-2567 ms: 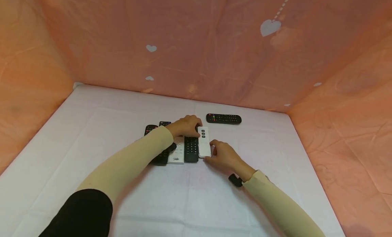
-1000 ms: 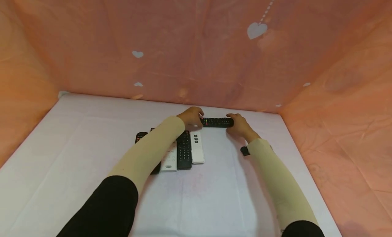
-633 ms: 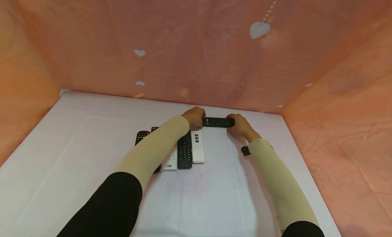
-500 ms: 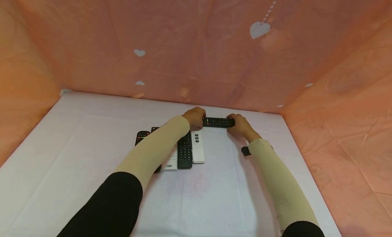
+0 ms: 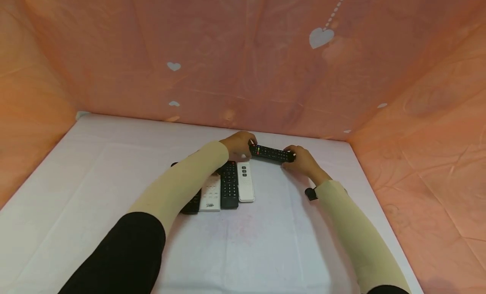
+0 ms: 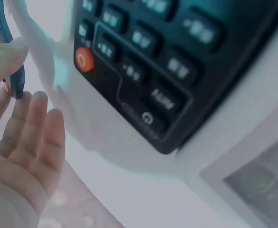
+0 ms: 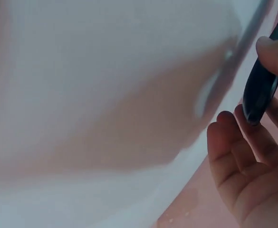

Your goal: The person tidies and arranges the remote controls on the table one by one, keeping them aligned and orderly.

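Observation:
A black remote control [image 5: 271, 153] spans the gap between both hands near the back of the table. My left hand [image 5: 239, 144] pinches its left end, thumb on one face and fingers on the other, as the left wrist view shows at the remote's tip [image 6: 17, 81]. My right hand [image 5: 302, 161] grips the right end; in the right wrist view, the thumb presses the dark rounded end [image 7: 261, 90] against the fingers. It sits tilted, right end nearer the person. In front lie a slim white remote [image 5: 245, 182], a black remote [image 5: 229, 186] and a wider white remote [image 5: 210, 195] side by side.
Another black remote [image 5: 191, 204] lies at the row's left, partly hidden under the left forearm. A white cloth [image 5: 265, 243] covers the table. An orange-pink curtain [image 5: 228, 74] with hearts rises right behind the back edge and at both sides.
Both hands went from the slim white remote to the black one behind it and took its ends. Over the last half second its right end has swung towards the person, with the right hand.

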Demonstrator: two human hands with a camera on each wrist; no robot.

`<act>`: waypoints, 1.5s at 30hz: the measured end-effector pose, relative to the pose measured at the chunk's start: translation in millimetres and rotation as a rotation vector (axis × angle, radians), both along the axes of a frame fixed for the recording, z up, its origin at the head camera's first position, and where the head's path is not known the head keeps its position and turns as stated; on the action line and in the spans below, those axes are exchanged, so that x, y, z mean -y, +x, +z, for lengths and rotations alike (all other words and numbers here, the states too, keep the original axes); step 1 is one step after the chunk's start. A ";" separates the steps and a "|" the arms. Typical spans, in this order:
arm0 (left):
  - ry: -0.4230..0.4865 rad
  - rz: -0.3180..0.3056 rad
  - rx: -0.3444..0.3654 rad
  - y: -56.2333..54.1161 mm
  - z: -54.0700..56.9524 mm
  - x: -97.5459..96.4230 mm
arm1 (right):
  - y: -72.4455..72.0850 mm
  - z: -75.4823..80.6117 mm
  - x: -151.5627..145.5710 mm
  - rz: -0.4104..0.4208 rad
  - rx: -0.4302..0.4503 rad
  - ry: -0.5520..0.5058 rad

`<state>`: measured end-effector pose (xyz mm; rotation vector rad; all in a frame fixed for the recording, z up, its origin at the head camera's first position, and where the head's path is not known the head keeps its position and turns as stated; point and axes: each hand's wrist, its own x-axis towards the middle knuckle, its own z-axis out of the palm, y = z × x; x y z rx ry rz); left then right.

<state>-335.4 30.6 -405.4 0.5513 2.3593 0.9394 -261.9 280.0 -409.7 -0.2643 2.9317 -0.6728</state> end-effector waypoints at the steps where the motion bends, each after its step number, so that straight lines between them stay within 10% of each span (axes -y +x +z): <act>1: 0.013 -0.009 -0.003 0.6 1.1 0.9 | 1.2 0.9 0.1 0.001 -0.004 -0.008; 23: 0.039 -0.050 0.003 6.1 2.7 19.9 | 5.4 2.7 13.4 -0.027 0.020 0.010; 45: 0.104 -0.042 0.002 3.3 1.3 19.6 | 59.9 15.1 36.0 -0.009 -0.039 -0.184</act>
